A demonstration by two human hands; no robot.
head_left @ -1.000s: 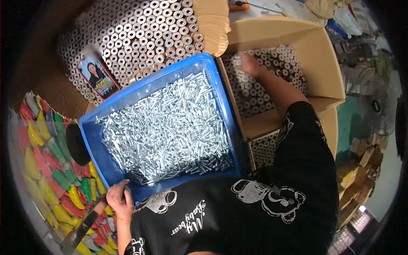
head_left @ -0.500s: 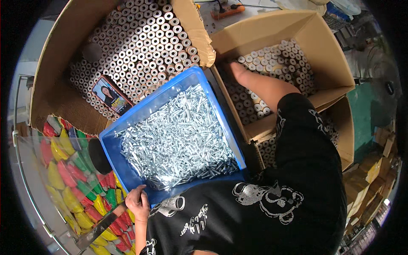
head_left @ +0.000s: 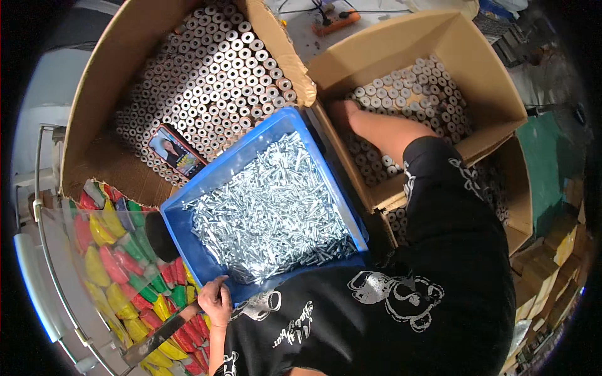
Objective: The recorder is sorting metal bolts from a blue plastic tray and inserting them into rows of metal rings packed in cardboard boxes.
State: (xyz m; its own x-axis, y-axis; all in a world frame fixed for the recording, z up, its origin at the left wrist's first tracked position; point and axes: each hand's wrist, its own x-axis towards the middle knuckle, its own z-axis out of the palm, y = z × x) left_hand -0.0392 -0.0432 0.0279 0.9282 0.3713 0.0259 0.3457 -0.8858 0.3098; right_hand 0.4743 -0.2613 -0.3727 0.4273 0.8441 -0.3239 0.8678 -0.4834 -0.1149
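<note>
My left hand (head_left: 215, 301) curls over the near left corner of a blue plastic bin (head_left: 173, 219), fingers closed on its rim. The bin is filled with small silver screws (head_left: 271, 203). My right arm reaches over the bin's right side into an open cardboard box (head_left: 483, 81). My right hand (head_left: 343, 111) is down among the upright metal sleeves (head_left: 417, 94) by the box's left wall. Its fingers are hidden, so I cannot tell whether it holds anything.
A bigger cardboard box (head_left: 94, 106) at the far left is packed with more upright metal sleeves, and a phone (head_left: 175, 152) lies on them. Coloured packets (head_left: 106, 250) lie under clear sheeting at the left. An orange power strip (head_left: 332, 19) sits beyond the boxes.
My right hand has slid a little toward the left wall inside the right box. The left hand stays on the bin corner. My head has shifted, showing more of the left box.
</note>
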